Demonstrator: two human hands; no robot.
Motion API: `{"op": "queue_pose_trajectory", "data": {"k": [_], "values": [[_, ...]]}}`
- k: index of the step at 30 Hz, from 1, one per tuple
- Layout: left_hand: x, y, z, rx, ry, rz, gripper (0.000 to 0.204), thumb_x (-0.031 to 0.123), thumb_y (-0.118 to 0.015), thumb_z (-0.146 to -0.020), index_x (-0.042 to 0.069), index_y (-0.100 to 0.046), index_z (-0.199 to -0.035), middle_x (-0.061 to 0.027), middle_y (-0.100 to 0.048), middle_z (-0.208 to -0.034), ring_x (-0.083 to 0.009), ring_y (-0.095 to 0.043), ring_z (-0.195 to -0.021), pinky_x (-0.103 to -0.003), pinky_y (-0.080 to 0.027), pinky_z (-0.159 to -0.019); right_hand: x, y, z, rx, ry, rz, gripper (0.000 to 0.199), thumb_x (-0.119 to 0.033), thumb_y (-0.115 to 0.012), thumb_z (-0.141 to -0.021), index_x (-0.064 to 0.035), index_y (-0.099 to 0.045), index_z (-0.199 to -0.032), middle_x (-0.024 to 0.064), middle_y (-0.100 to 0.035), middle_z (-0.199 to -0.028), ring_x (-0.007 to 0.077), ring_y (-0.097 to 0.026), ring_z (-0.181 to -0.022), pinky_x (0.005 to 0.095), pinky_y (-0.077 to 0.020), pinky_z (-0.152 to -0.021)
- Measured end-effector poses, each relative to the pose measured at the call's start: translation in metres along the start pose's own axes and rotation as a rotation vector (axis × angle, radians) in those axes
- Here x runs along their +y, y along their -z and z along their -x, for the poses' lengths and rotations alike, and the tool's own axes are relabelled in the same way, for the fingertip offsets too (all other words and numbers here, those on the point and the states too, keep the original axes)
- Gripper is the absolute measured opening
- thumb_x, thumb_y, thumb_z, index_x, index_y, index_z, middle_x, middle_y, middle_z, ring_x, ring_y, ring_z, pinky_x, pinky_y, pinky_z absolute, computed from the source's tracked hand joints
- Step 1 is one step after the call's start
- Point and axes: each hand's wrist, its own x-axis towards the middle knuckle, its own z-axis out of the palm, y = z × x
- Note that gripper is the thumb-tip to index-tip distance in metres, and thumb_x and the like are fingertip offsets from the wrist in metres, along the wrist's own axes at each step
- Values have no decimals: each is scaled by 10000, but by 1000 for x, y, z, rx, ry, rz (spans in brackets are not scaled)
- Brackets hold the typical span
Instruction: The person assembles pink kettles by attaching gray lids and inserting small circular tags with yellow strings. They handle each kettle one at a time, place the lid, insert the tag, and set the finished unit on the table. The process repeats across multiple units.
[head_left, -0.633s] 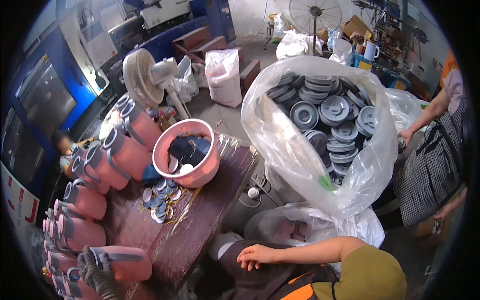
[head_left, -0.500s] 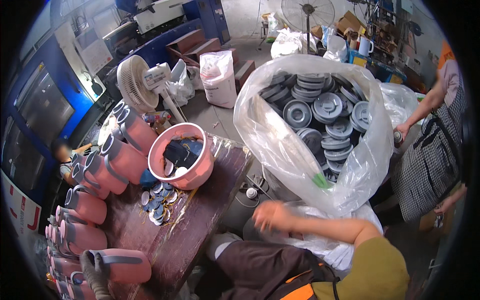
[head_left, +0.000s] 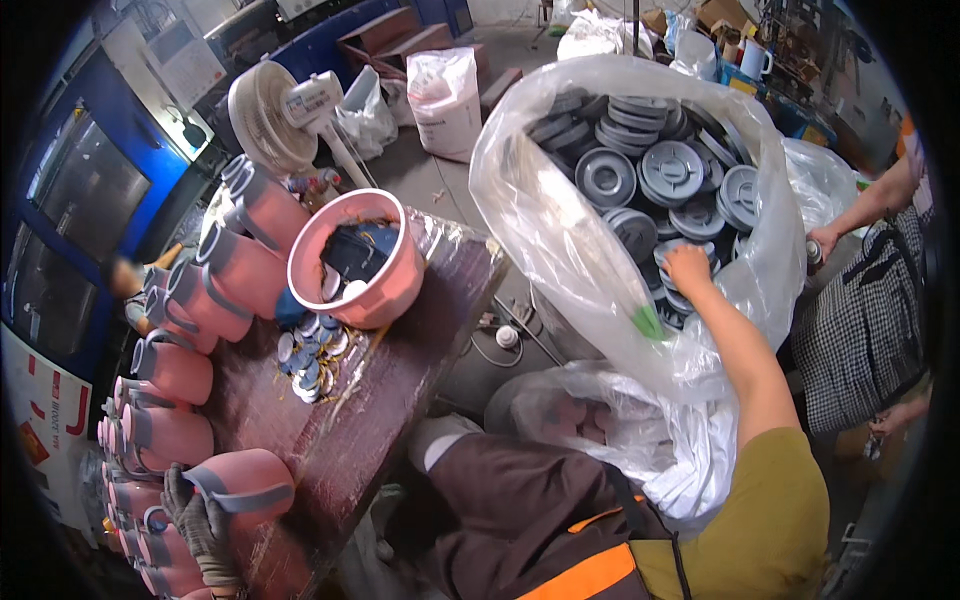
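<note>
My gloved left hand [head_left: 198, 515] grips the rim end of a pink jug [head_left: 255, 475] with a grey handle, which lies on its side near the table's front left. My bare right hand [head_left: 689, 266] is inside a big clear plastic bag [head_left: 560, 270] full of round grey lids [head_left: 605, 178]. Its fingers curl over the edge of a grey lid [head_left: 672, 250] in the pile; the far side of the grip is hidden. More pink jugs [head_left: 165, 437] with grey rims and handles lie in rows along the table's left side.
On the dark red table [head_left: 365, 415] stand a pink bucket [head_left: 400, 290] of dark items and a heap of small discs with strings [head_left: 312, 355]. A white fan [head_left: 262, 115] is behind. Another bag [head_left: 540, 400] sits below the lids, and a co-worker's arm [head_left: 865, 210] reaches in at right.
My right hand has moved forward from above my lap into the bag and onto a lid. My left hand stays on the jug, which has turned a little. The view has shifted.
</note>
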Motion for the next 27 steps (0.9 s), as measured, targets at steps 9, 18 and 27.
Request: {"op": "queue_pose_trajectory", "data": {"k": [9,18,27], "values": [[6,-3,63,167,500,416,385,312,-461,-928,-4,-585,-1110,-135,-524,-1236,-263,-472,-1154,-403,-344,-1007,-86,151,17,193,-405,-1644,283,-211,-540,-958,8,-641,-1106,82,-650,-1061,164,-591,-970,296,-458,-860],[215,-55,116,330,1151,2083,610,535,-498,-908,74,-471,-1308,-95,-519,-1301,-269,-476,-1201,-426,-364,-1052,-329,261,175,94,497,-1717,352,-226,-570,-948,2,-589,-1214,175,-565,-1223,224,-555,-1103,313,-410,-953],[244,-52,142,430,1328,2627,650,492,-512,-892,44,-407,-1351,-148,-496,-1335,-303,-479,-1228,-449,-374,-1071,-334,253,217,14,688,-1795,303,-195,-570,-924,1,-625,-1147,200,-523,-1264,318,-514,-1163,396,-394,-991]]}}
